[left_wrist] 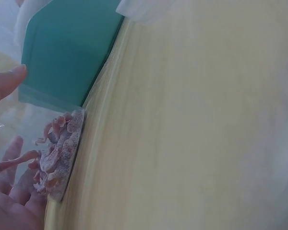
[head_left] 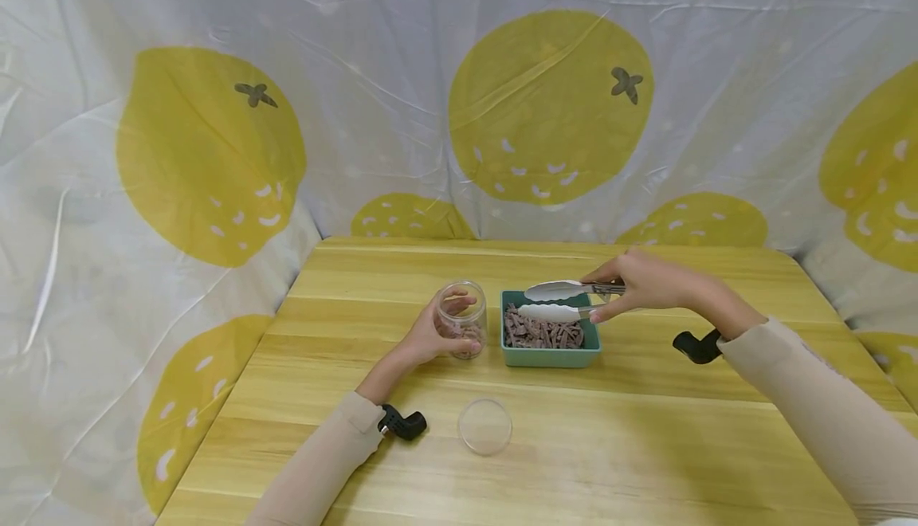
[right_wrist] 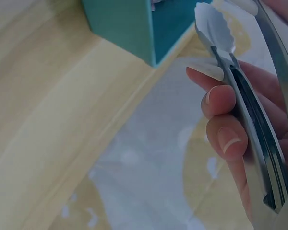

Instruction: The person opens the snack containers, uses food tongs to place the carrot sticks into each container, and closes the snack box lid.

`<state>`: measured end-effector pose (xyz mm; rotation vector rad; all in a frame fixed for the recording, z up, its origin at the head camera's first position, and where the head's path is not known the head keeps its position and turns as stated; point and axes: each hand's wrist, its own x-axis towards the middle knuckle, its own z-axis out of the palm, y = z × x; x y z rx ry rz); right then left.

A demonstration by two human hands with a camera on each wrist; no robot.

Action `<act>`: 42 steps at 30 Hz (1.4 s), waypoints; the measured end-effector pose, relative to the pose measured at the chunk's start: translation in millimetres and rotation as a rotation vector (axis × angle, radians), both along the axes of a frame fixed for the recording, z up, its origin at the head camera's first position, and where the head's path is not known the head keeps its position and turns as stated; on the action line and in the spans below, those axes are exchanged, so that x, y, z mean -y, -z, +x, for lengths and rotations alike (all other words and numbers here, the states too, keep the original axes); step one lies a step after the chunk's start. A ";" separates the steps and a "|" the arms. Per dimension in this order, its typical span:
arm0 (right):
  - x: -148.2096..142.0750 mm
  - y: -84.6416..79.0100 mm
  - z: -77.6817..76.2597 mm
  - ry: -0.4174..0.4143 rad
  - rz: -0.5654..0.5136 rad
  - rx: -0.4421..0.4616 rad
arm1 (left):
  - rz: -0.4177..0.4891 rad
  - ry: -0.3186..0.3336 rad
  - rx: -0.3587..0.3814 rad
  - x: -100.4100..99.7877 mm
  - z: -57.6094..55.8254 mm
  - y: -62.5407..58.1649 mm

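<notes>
While the left hand is gripping the jar, ideally steadily, the right hand is holding spread tongs.

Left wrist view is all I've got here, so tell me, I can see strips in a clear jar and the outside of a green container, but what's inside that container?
Observer: The head view shows brownish strips piled inside the green container.
Operator: Anything lying loose nearby?
Observer: Yes, a clear round lid lies on the wood-grain table, on the near side of the clear jar.
Operator: And what is the right hand doing?
Observer: It holds scalloped tongs over the green container.
</notes>
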<state>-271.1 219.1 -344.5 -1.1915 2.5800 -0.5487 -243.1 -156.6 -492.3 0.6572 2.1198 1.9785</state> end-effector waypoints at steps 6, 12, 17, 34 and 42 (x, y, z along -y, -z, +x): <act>-5.9 10.4 0.6 0.004 0.015 -0.007 | -0.006 -0.008 0.004 -0.4 0.8 -0.2; -5.3 14.2 1.0 0.008 0.046 0.007 | -0.013 -0.009 -0.003 -0.8 -0.4 0.1; -0.9 15.4 3.9 0.004 0.081 0.006 | -0.008 -0.006 -0.006 -1.5 -0.6 1.0; 7.6 25.8 8.9 0.005 0.069 0.040 | -0.001 0.003 -0.011 -0.8 -0.7 2.9; 8.5 26.8 7.2 -0.015 0.066 0.030 | 0.001 0.004 -0.016 0.2 0.2 2.1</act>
